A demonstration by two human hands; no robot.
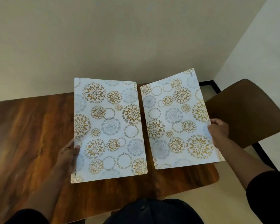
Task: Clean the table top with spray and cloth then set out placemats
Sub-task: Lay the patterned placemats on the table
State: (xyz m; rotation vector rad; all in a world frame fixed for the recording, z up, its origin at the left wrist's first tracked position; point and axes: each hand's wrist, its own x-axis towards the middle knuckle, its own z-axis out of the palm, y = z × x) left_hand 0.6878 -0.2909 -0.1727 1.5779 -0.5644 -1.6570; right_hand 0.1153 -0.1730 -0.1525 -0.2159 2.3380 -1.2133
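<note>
Wooden counter (31, 135) under me; my left hand (69, 154) pinches one placemat (108, 131), my right hand (218, 130) another placemat (176, 120). Held by single edges, they could sag or land crooked, overhanging the chair (249, 110) side

One head-worn camera looks steeply down and forward from close above the table (31, 135), facing a wall (120, 38); its edges seem bent by the wide lens.

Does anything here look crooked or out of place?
Yes, slightly. The right placemat, held by the right hand, is tilted against the left placemat in the left hand, and it hangs past the table's right edge. Nothing spilled or damaged.
</note>
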